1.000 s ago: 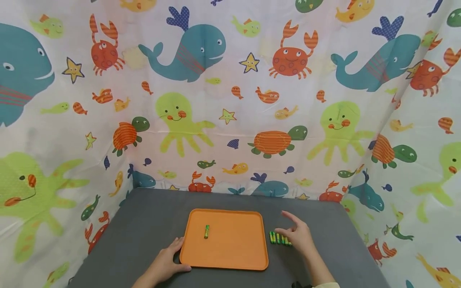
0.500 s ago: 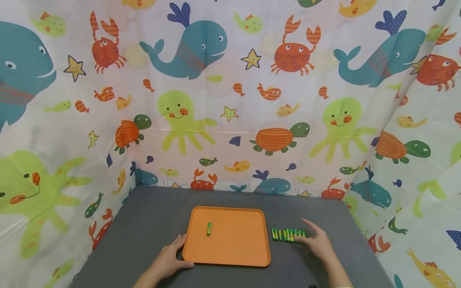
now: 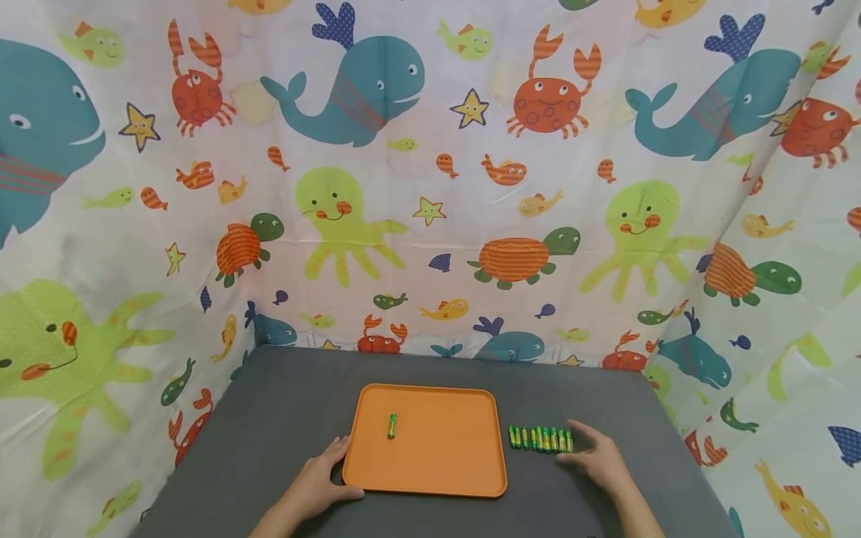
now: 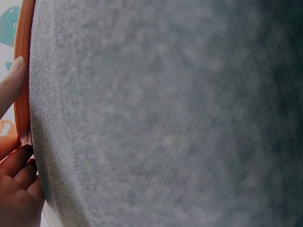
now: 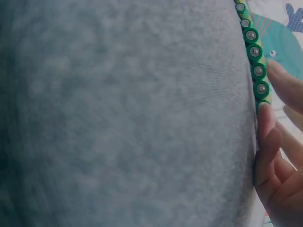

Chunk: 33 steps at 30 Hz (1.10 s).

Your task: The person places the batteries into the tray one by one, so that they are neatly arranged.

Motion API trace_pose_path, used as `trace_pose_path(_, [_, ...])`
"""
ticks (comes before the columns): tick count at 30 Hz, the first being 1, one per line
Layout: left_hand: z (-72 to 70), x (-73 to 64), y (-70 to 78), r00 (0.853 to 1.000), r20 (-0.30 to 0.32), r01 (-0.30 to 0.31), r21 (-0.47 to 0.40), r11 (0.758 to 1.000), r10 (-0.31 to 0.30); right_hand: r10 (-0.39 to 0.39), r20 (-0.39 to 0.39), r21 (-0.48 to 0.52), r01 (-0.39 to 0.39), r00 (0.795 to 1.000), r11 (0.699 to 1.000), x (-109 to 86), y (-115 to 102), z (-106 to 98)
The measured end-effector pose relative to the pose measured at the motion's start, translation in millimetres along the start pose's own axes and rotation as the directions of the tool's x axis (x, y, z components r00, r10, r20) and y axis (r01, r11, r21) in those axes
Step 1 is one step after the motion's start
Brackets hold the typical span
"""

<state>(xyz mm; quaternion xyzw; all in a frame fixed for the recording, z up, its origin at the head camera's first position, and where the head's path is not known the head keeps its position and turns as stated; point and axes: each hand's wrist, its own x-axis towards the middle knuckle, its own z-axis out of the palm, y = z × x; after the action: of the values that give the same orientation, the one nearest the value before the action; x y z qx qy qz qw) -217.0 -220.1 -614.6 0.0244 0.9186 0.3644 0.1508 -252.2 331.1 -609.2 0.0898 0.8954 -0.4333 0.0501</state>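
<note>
An orange tray (image 3: 430, 486) lies on the grey table, with one green-and-yellow battery (image 3: 392, 427) standing out on its left part. My left hand (image 3: 316, 478) rests at the tray's near left corner, fingers along the left side and thumb by the near edge. Right of the tray, a row of several like batteries (image 3: 543, 439) lies side by side. At the row's right end my right hand (image 3: 595, 457) spreads its thumb and index finger around the last battery (image 3: 569, 441). In the right wrist view a fingertip (image 5: 265, 109) overlaps that battery's end; a firm grip does not show.
A white curtain (image 3: 430, 187) printed with sea animals stands behind the table and along both sides. Grey table top (image 3: 430, 370) shows behind the tray. Small gaps part some batteries at the row's left end.
My right hand has moved right along the battery row to its right end, uncovering the batteries. My left hand stays at the tray. The head view has shifted slightly.
</note>
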Motion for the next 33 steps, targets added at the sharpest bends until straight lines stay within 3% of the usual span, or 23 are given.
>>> trace_pose_path(5, [1.7,1.9,0.3,1.000,0.002,0.012,-0.001,1.000,-0.012,0.022,0.009,-0.017,-0.022,1.000,1.000,1.5,1.8,2.3])
trace_pose_path(15, [0.8,2.9,-1.4,1.000,-0.005,0.003,0.003,1.000,-0.003,-0.036,-0.031,-0.085,0.033,0.999,0.996,3.3,1.9,3.5])
trace_pose_path(26, [0.0,0.6,-2.4,1.000,-0.013,-0.004,0.000,1.000,0.004,-0.031,-0.026,-0.143,0.027,0.999,0.989,1.4,-1.1,4.3])
trace_pose_path(33, [-0.9,0.8,-2.4,1.000,-0.011,0.000,-0.002,1.000,0.000,-0.025,-0.081,-0.166,0.011,0.996,0.986,-0.1,2.3,1.1])
